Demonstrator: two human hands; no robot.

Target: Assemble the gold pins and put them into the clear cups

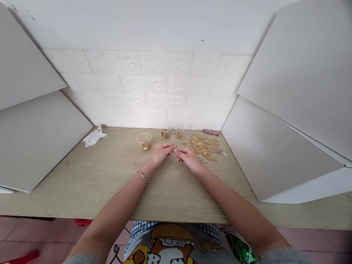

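Observation:
My left hand [162,153] and my right hand [189,158] meet over the middle of the table, fingertips pinched together. Between them shows a small gold-coloured piece [175,150], too tiny to make out in detail; both hands appear to grip it. Just right of my right hand spreads a loose pile of thin gold-coloured sticks [204,147]. A clear plastic cup [144,138] with small gold parts stands left of my left hand. Behind the hands are two more clear cups, a fuller one [164,133] and another [178,133], also holding gold parts.
A red tube-like item [211,132] lies at the back right of the wooden table [109,191]. A crumpled white tissue [94,137] rests at the left. White panels [38,141] flank both sides, and a white brick-pattern wall [154,84] closes off the back.

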